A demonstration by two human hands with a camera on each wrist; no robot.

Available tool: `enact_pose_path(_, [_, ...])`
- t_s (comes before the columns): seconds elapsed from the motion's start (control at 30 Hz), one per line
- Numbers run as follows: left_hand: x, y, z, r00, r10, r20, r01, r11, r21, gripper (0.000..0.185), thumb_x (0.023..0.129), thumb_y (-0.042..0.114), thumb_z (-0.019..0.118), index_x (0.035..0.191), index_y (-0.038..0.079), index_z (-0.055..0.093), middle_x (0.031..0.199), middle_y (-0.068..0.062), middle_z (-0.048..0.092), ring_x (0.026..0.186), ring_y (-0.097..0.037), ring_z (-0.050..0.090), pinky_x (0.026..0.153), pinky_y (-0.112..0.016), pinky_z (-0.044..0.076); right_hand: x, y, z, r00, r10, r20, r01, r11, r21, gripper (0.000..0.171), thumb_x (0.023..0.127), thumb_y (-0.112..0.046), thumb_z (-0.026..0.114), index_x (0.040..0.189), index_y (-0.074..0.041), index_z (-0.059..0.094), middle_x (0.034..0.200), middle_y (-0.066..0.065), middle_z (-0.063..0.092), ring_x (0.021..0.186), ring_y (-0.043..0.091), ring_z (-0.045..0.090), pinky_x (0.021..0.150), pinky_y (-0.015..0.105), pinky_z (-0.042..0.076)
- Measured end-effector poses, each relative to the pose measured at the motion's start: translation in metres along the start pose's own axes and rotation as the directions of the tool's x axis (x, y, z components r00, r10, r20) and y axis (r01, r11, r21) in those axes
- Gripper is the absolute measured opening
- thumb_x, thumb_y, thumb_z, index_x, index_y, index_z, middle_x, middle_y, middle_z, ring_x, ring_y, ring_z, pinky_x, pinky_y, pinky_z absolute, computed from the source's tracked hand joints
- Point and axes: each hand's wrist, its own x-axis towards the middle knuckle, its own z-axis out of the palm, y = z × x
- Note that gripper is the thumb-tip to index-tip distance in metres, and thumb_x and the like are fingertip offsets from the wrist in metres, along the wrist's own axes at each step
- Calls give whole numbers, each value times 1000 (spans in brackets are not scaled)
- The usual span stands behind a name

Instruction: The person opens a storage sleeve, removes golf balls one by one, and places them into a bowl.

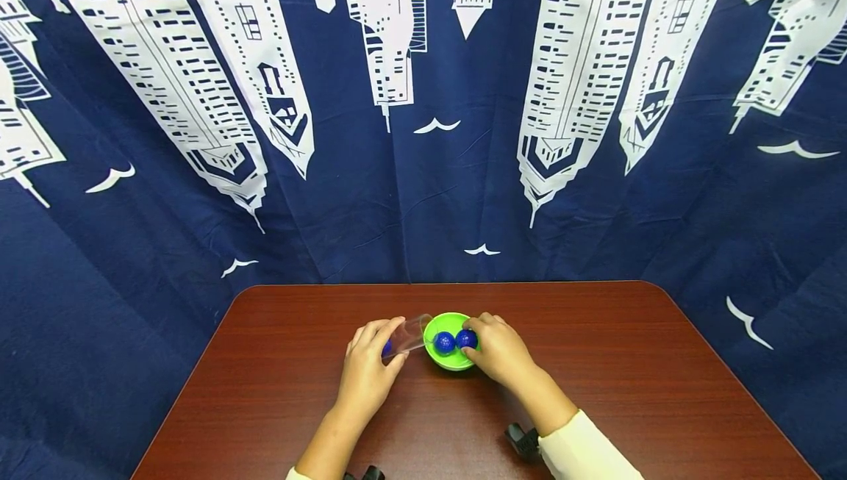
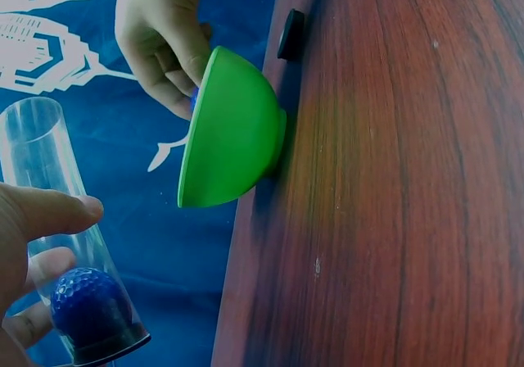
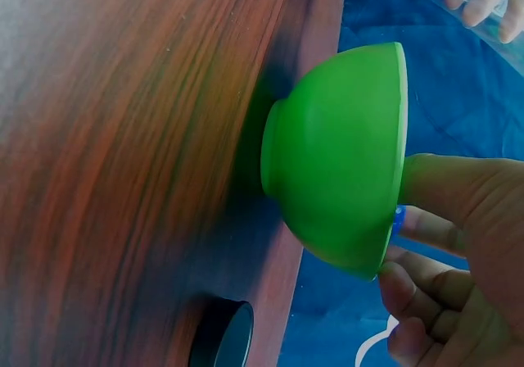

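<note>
My left hand (image 1: 367,362) holds a clear plastic cylinder (image 1: 412,334), thumb on one side and fingers on the other. The cylinder leans in the head view, its open end close to the rim of a green bowl (image 1: 453,364). At its dark base sits a blue dimpled golf ball (image 2: 88,305). Two more blue golf balls lie at the bowl, one (image 1: 444,342) in the middle and another (image 1: 467,339) beside it on the right. My right hand (image 1: 499,348) reaches over the bowl's right rim and pinches that right-hand ball between thumb and fingers.
The bowl stands on a brown wood-grain table (image 1: 284,362). A small black disc-shaped thing (image 2: 291,34) lies on the table beyond the bowl in the left wrist view. Behind the table hangs a blue cloth (image 1: 397,208) printed with white buildings and birds.
</note>
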Motion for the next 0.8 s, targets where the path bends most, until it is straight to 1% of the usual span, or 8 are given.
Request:
enact_pose_path(0.13, [-1,-1,0,1000,-16,13,16,1000,3,60,74,15,91,129,22,68,117,-1,69,109,-24,63,96,-48,51,2,1,1,1000,-14,21,15,1000,-25,35,73,-15,89,102,-4,73,91,8,68,86,25,61,82,44,54])
enact_pose_path(0.27, [-2,0,0,999,-26,32,26,1000,1,60,75,15,90,129,24,68,118,0,68,111,-22,63,98,-46,51,3,0,1,998,-48,31,50,997,-59,34,71,-16,89,100,-4,74,89,7,67,82,25,59,78,43,52])
enact_pose_path(0.47, [-3,1,0,999,-19,36,19,1000,-1,60,75,15,90,129,23,68,119,0,68,111,-22,63,98,-46,51,5,-3,-2,996,-69,50,73,993,-89,32,70,-17,89,97,-6,76,83,7,65,77,26,57,72,43,50])
enact_pose_path(0.67, [-3,1,1,999,-10,31,10,1000,-2,60,74,15,91,128,23,68,118,1,68,111,-21,63,96,-46,51,6,-3,-1,995,-66,81,75,990,-122,31,71,-19,90,97,-9,77,83,6,66,77,27,59,72,44,51])
enact_pose_path(0.8, [-3,0,2,1000,4,17,-4,1000,-2,59,73,15,91,127,23,69,117,1,69,110,-21,63,95,-46,51,7,-3,-1,994,-66,83,76,989,-123,31,71,-19,89,98,-10,77,84,7,66,77,28,60,71,44,51])
